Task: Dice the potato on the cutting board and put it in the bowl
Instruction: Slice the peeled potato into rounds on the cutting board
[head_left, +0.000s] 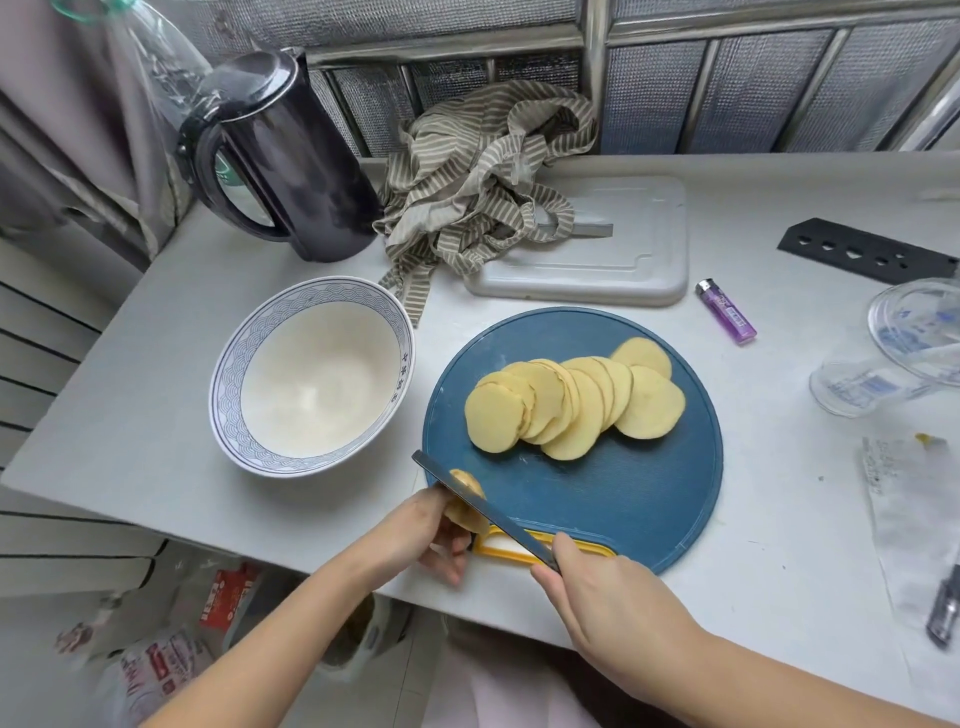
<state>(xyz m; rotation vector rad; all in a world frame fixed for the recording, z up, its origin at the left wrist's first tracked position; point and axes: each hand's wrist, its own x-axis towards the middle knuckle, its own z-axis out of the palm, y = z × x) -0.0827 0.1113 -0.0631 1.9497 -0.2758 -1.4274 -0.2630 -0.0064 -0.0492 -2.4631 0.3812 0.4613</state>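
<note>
**Holding blade to potato at the near edge**

The left hand pinches the potato end at the cutting board's near-left rim. The right hand grips the knife, blade across it. Cut slices fan mid-board. The bowl stands just left on the grey table.

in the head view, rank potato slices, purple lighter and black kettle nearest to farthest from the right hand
1. potato slices, on the board just ahead of the right hand
2. purple lighter, past the board's right edge
3. black kettle, far back left
</note>
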